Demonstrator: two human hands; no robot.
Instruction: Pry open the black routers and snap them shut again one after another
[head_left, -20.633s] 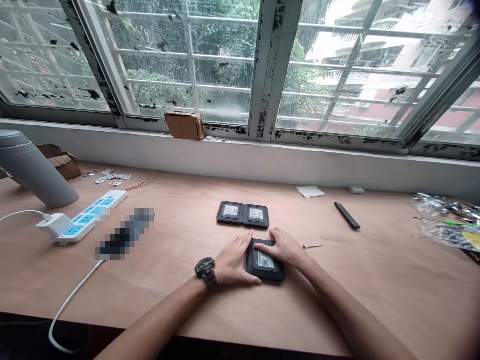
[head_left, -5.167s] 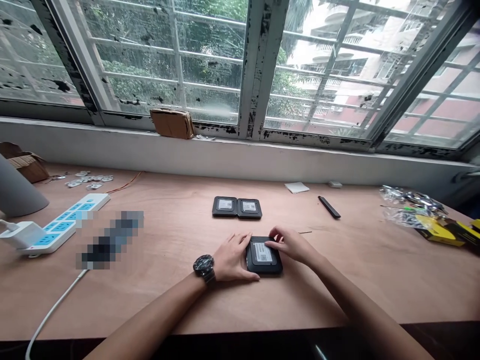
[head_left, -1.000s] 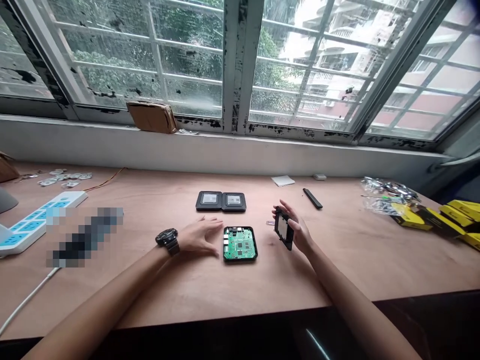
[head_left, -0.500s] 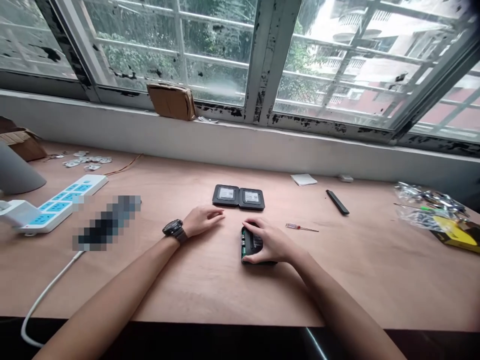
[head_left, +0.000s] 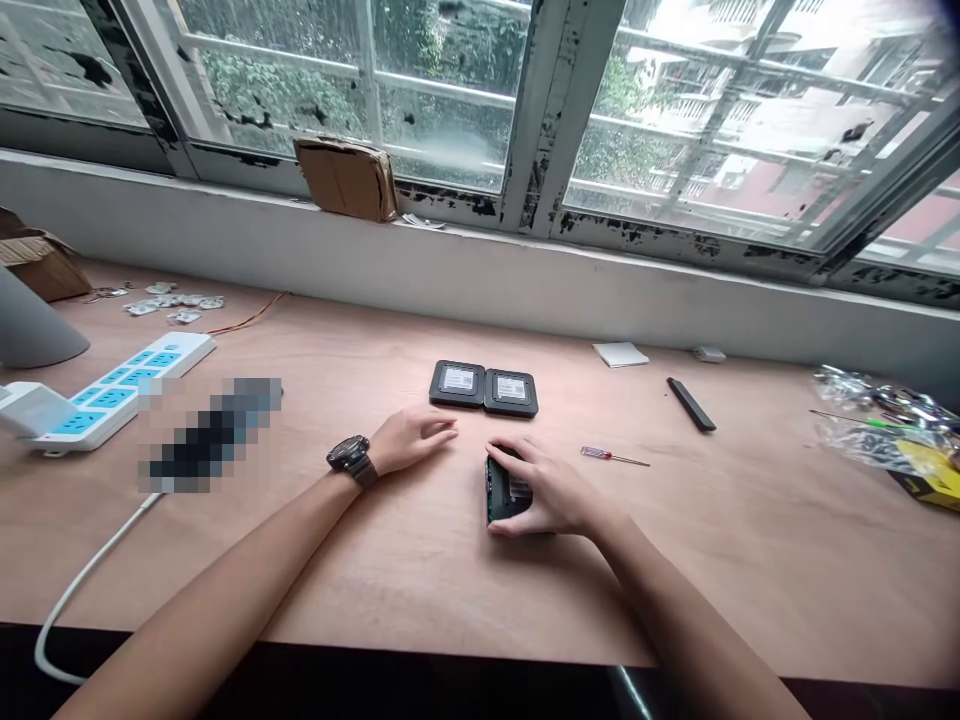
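Observation:
My right hand (head_left: 551, 492) grips a small black electronic device (head_left: 500, 492) from above, thumb at its near edge and fingers at its far edge. A bit of green circuit board shows along the device's left side; the hand covers its right part. To the left, my left hand (head_left: 411, 438) lies on the table with fingers stretched out and nothing in it. Just beyond both hands are two flat black cases (head_left: 484, 405) side by side, each with a white label. A small screwdriver (head_left: 600, 454) with a clear and red handle lies right of my right hand.
On the wooden table (head_left: 390, 600), a white power strip (head_left: 161, 370) and a blurred-out dark object (head_left: 214, 440) with a white cable stand left. A black bar (head_left: 690, 405), white paper (head_left: 621, 355) and plastic bags (head_left: 870, 435) lie right. A cardboard box (head_left: 346, 180) leans at the window.
The camera view has tilted and shifted slightly. Less green circuit board shows on the device's left side. My right hand keeps its grip, and my left hand stays on the table.

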